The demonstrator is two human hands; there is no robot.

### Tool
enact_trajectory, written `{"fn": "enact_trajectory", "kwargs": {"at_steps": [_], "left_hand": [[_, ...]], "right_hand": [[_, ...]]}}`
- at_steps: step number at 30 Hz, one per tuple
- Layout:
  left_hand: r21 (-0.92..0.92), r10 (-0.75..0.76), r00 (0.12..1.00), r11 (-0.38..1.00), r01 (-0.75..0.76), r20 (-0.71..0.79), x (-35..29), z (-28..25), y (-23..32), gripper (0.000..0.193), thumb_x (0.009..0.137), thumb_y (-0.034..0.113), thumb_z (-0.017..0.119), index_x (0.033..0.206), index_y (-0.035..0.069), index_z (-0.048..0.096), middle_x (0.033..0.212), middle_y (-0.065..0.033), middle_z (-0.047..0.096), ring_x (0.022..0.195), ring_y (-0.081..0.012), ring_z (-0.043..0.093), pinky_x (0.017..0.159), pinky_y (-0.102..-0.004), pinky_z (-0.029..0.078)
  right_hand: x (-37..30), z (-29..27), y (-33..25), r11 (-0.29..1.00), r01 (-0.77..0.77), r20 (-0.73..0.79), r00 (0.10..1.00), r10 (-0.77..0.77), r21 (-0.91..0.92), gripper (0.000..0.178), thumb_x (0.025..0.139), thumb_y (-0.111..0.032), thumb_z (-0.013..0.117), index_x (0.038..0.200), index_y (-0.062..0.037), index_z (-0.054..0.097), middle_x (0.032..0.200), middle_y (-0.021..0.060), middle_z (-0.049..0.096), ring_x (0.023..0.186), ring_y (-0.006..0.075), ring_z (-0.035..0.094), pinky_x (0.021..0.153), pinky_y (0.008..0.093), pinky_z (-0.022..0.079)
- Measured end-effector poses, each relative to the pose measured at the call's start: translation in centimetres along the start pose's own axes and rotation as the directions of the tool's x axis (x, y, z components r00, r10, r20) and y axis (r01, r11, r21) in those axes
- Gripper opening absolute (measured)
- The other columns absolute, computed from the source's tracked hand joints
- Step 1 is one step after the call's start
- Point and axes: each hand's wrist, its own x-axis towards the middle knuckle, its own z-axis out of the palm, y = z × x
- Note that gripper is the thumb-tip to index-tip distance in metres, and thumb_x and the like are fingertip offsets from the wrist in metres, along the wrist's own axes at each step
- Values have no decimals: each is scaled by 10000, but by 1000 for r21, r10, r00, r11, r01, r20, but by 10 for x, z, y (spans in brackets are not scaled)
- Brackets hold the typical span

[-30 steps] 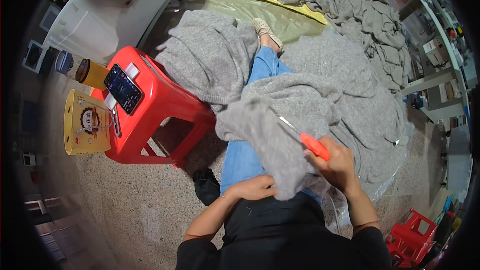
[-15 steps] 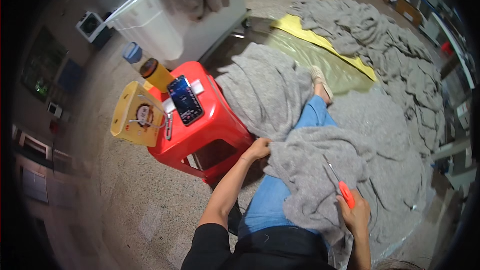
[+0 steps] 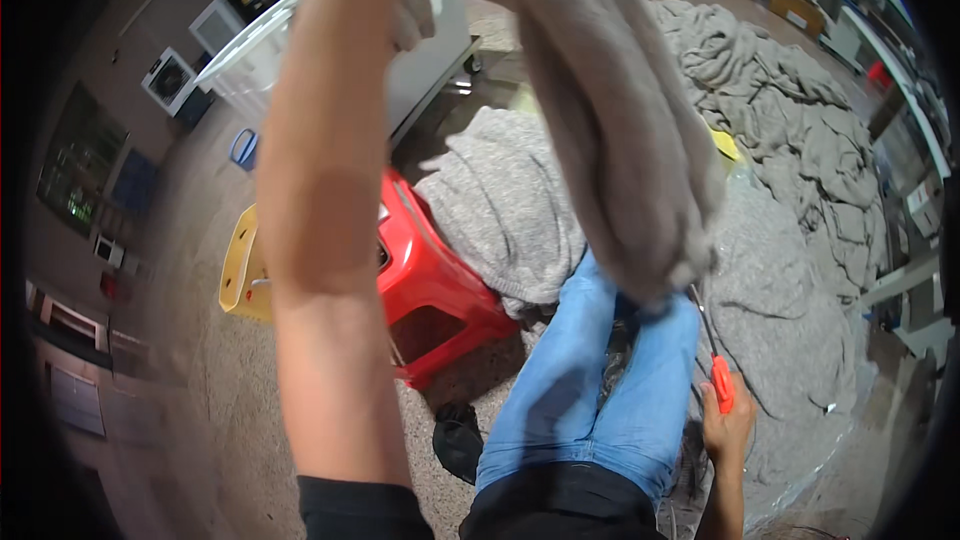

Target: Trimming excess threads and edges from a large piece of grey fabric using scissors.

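Speckled floor [image 3: 235, 420], dim toward the left edge; drab wall [image 3: 90, 65] on that side has a dark window [image 3: 82, 155] with green glints. Red plastic stool [image 3: 430, 260] sits left of center, near a white wheeled bin [image 3: 445, 30]. White-edged bench [image 3: 895, 80] lines the right side, cardboard boxes [image 3: 795, 8] near its far end.

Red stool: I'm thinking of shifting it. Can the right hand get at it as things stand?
Probably not easily: the right hand holds an orange-handled tool, the legs in blue jeans lie between it and the red stool, and the left forearm covers part of the stool in this view.
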Motion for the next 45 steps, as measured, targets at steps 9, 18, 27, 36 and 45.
{"fn": "enact_trajectory", "kwargs": {"at_steps": [9, 18, 27, 36, 45], "left_hand": [[384, -118, 992, 914, 129, -51, -241, -15, 46, 225, 834, -15, 565, 1055, -52, 590, 989, -95, 622, 866, -167, 602, 791, -270, 475], [825, -887, 142, 462, 325, 440, -556, -50, 43, 290, 783, 77, 662, 1056, 7, 591, 999, -195, 604, 927, -353, 597, 792, -406, 479], [549, -792, 238, 573, 608, 562, -600, 13, 111, 126, 849, 38, 604, 952, -19, 648, 906, -149, 652, 838, -252, 640, 762, -309, 489], [441, -788, -15, 329, 835, 615, -638, 62, 128, 122, 898, 54, 581, 957, -24, 654, 880, -52, 663, 824, -103, 611, 752, -229, 479], [363, -641, -320, -68, 929, 698, -666, 124, 141, 210, 948, 149, 530, 1076, -2, 601, 970, -77, 654, 895, -156, 630, 811, -286, 509]], "right_hand": [[26, -19, 73, 995, -91, -93, 992, 86, -50, 281, 817, -235, 686, 1017, -59, 598, 900, 176, 570, 799, 364, 589, 670, 414, 470], [80, 7, 241, 916, -379, -212, 913, 348, -127, 458, 798, -201, 681, 1214, -157, 495, 1049, 199, 613, 835, 402, 601, 680, 458, 482], [109, 78, 342, 882, -105, -196, 981, 14, -460, 578, 685, -102, 710, 1205, -119, 459, 1241, 195, 541, 812, 372, 624, 680, 452, 502], [131, 35, 360, 825, -213, -318, 947, 42, -524, 553, 705, -109, 692, 1206, -131, 459, 1201, 168, 573, 797, 368, 636, 653, 447, 506], [106, -18, 294, 887, -270, -130, 932, 338, 374, 207, 774, -83, 659, 945, -38, 551, 792, 40, 578, 718, 129, 556, 643, 275, 440]]}}
